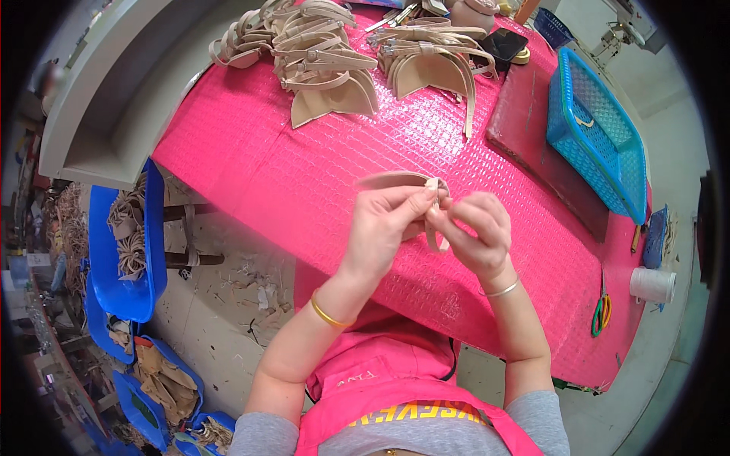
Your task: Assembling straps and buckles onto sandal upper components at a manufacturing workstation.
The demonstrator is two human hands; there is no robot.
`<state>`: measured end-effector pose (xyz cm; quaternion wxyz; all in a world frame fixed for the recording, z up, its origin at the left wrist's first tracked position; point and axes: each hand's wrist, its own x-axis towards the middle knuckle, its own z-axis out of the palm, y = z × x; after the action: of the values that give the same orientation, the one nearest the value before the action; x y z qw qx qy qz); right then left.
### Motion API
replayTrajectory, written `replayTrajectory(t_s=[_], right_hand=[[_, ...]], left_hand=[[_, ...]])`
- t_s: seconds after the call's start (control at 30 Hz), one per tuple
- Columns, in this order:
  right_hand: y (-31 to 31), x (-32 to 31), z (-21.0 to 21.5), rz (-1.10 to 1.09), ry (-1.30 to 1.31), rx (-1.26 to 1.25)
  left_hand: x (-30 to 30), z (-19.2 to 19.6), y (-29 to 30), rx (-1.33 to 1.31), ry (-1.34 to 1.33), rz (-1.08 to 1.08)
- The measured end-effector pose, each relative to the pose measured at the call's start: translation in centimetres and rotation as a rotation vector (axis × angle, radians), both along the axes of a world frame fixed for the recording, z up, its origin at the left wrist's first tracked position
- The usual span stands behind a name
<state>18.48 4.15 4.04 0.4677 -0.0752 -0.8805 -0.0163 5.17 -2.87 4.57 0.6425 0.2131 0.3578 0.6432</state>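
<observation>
My left hand (388, 220) and my right hand (475, 232) meet above the pink table (304, 175), both pinching one beige leather strap piece (395, 180). The strap curves in a loop from my fingertips back to the left, and a short end hangs down between my hands. Two heaps of similar beige strap pieces lie at the far side of the table: one heap (323, 64) at the left, another heap (433, 57) to the right of it.
A blue plastic basket (597, 137) stands at the right on a dark red board (532, 129). A white thread spool (652, 285) and green-handled scissors (601, 313) lie at the right edge. Blue bins (125, 243) with beige scraps sit on the floor at the left.
</observation>
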Motion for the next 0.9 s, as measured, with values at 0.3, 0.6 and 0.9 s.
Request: replayTrajectory(t_s=[0.3, 0.6, 0.9], right_hand=[[-2.4, 1.3, 1.0, 0.044, -0.06, -0.044], [-2.9, 1.4, 1.4, 0.136, -0.09, -0.044], [-3.4, 0.8, 1.2, 0.173, -0.055, -0.076]], left_hand=[[1.6, 0.1, -0.4, 0.063, 0.232, 0.267], [2.0, 0.2, -0.7, 0.086, 0.247, 0.325], [2.3, 0.1, -1.0, 0.048, 0.306, 0.39]])
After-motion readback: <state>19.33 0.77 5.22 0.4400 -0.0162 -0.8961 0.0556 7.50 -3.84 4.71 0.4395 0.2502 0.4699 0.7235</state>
